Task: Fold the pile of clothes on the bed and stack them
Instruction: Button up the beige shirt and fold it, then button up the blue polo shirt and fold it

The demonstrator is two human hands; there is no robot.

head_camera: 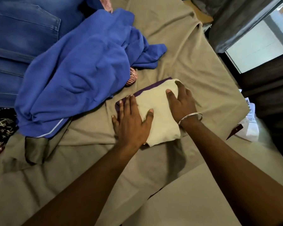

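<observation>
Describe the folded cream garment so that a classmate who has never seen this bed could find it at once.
Start at the tan bed sheet and find the big rumpled blue garment. Just right of it, under the left hand and right hand, lies the folded cream garment. It alone is pale and neatly folded, atop a purple piece.

My arms are bare, no sleeves showing; a thin silver bangle [190,117] circles my right wrist just behind my right hand [180,101].
</observation>
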